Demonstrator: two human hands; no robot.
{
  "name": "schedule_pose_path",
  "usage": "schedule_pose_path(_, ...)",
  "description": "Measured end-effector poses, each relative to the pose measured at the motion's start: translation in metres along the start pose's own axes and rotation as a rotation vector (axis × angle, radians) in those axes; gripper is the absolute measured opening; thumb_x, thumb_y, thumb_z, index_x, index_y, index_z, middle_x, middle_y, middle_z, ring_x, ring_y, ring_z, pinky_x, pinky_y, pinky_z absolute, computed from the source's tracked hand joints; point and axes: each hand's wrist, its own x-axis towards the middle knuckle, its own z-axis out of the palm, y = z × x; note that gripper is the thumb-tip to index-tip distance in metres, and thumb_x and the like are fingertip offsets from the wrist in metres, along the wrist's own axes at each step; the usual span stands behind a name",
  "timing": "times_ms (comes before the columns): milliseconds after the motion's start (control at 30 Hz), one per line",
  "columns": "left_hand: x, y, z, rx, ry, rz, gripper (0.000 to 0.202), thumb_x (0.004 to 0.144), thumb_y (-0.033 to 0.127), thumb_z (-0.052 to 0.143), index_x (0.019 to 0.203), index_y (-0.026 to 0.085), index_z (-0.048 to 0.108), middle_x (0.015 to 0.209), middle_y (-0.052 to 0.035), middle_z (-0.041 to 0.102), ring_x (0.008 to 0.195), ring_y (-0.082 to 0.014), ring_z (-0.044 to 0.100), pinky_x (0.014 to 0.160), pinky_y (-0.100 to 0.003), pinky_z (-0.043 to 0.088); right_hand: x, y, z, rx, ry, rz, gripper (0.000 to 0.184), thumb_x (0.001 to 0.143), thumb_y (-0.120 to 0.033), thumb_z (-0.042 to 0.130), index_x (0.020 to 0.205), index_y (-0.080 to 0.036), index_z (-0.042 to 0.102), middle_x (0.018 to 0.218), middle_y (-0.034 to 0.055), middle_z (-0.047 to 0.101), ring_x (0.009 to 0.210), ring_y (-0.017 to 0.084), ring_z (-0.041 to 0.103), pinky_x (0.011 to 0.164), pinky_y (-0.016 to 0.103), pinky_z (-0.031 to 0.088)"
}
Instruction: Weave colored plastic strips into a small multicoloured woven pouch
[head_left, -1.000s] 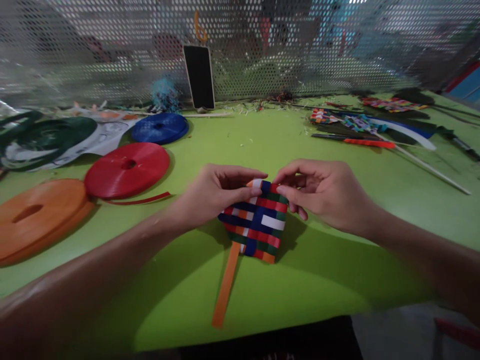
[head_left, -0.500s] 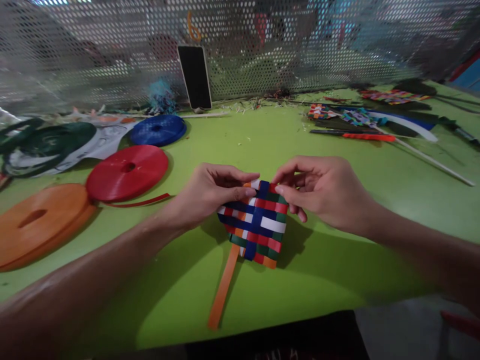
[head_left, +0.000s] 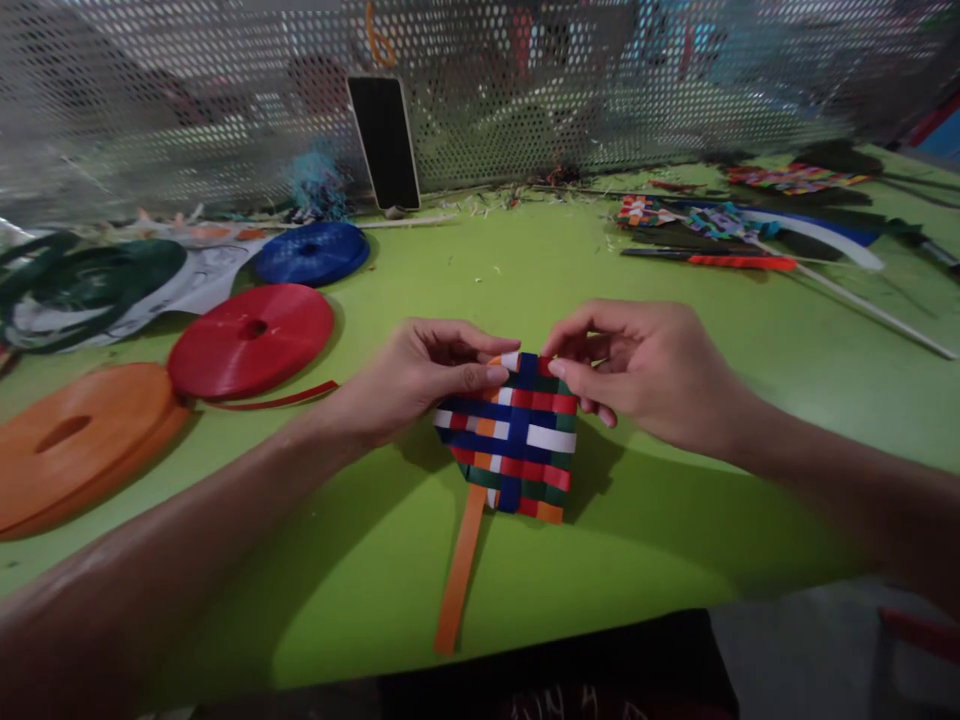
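While both hands pinch the top of the woven piece (head_left: 517, 430), treat its strips as liable to shift. You have the piece between your hands, above the green surface (head_left: 360, 600) near its front edge; whether the lower corners touch cannot be told. Your left hand (head_left: 420, 375) has its grip nearly closed at the upper left, thumb over a white strip (head_left: 510, 361). Your right hand (head_left: 652, 365) pinches the upper right corner, fingers curled behind. Uneven pull between the two pinches could skew the weave or open gaps. Slack under the left thumb could let the white strip spring out. The long orange strip (head_left: 459, 580) hangs free below; snagging it could drag its row loose. A loose red end (head_left: 300, 397) near your left wrist could catch if your forearm sweeps outward.
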Motion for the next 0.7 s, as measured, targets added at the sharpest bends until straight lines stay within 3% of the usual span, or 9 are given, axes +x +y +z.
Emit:
schedule_pose_path(300,-0.006,0.011,0.012,0.156,0.009,0.056,0.026,0.071,0.028,0.089,0.094,0.018,0.081,0.088,-0.0053,0.082,0.079,-0.0193,0.077,0.073,-0.028,0.063,0.011,0.013,-0.007,-0.031,-0.088,0.056,0.026,0.083,-0.042,0.076,0.095,-0.018,0.073,0.075,0.0005,0.071,0.051,0.008,0.051,0.041,0.022,0.038)
schedule_pose_path(533,-0.011,0.012,0.020,0.163,0.041,0.049,0.030,0.066,0.028,0.093,0.092,0.018,0.082,0.088,-0.0048,0.082,0.082,-0.0214,0.077,0.077,-0.032,0.065,0.010,0.007,-0.005,-0.091,-0.104,0.050,0.015,0.080,-0.035,0.078,0.085,-0.021,0.075,0.080,0.0030,0.075,0.066,0.015,0.064,0.053,0.026,0.048)
schedule_pose_path(700,-0.010,0.007,0.020,0.109,0.041,0.016,0.030,0.066,0.028,0.093,0.092,0.019,0.082,0.087,-0.0049,0.081,0.080,-0.0209,0.077,0.075,-0.031,0.065,0.008,0.006,-0.002,-0.098,-0.070,0.022,0.010,0.081,-0.031,0.076,0.081,-0.021,0.074,0.078,0.0031,0.075,0.065,0.016,0.066,0.056,0.029,0.051)
